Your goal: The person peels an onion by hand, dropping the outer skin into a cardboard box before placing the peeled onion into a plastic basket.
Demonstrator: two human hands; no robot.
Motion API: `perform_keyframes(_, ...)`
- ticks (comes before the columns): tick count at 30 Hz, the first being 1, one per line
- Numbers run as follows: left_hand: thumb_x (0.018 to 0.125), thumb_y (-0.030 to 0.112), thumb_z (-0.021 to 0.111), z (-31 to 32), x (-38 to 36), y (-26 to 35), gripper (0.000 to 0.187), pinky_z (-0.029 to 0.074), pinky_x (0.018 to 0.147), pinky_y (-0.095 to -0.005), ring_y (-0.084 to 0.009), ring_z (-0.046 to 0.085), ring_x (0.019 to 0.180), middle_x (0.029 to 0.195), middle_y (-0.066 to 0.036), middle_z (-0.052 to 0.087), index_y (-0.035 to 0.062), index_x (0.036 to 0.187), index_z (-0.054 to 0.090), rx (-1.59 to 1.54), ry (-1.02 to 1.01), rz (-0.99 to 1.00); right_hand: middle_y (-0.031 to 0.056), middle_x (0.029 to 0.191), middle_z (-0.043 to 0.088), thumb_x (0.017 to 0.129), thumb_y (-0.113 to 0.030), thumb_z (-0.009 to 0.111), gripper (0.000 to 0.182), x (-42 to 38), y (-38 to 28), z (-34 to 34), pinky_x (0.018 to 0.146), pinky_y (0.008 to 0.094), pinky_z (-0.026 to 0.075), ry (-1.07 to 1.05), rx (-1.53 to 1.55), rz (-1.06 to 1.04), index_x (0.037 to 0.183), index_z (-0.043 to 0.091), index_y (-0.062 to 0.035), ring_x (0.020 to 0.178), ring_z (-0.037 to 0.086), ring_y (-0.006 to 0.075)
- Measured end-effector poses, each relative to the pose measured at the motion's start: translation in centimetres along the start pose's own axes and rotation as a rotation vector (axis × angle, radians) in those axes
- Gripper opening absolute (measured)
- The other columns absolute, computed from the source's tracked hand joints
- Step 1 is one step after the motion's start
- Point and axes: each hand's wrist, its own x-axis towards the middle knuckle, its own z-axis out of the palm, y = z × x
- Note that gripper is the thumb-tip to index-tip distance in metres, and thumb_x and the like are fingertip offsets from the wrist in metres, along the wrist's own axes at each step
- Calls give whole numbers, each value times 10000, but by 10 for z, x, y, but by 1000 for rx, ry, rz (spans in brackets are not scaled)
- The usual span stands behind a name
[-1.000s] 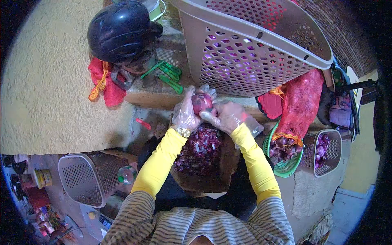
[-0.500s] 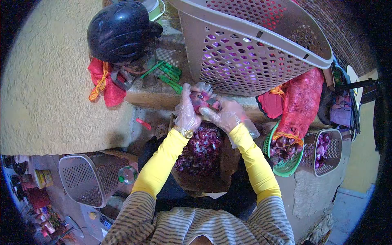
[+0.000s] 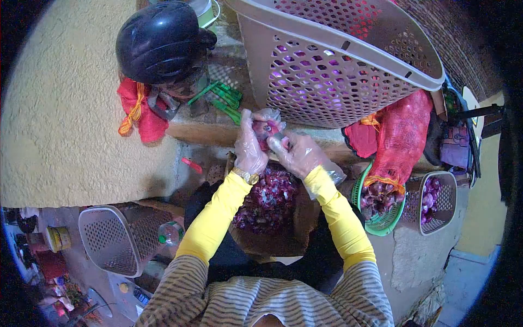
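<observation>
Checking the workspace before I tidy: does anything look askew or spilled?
The big beige basket sits tilted on its side. The red mesh sack droops over the green basket, onions spilling from its mouth.

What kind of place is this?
Probably an outdoor onion-peeling spot, maybe by a market. A big plastic basket, a red mesh sack and a pile of purple onion skins surround the gloved hands.

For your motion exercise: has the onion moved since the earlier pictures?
Yes. The onion, held in both gloved hands, has risen toward the big basket, away from the box of peels.
</observation>
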Motion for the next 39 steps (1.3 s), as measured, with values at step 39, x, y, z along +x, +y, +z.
perform_keyframes(39,1047,536,412,-6,2,-6,505,557,822,-387,-220,651,867,910,-104,664,74,985,604,135,-37,42,162,712,677,904,-488,670,429,2,3,5,622,443,519,103,-66,-26,919,690,-60,677,678,378)
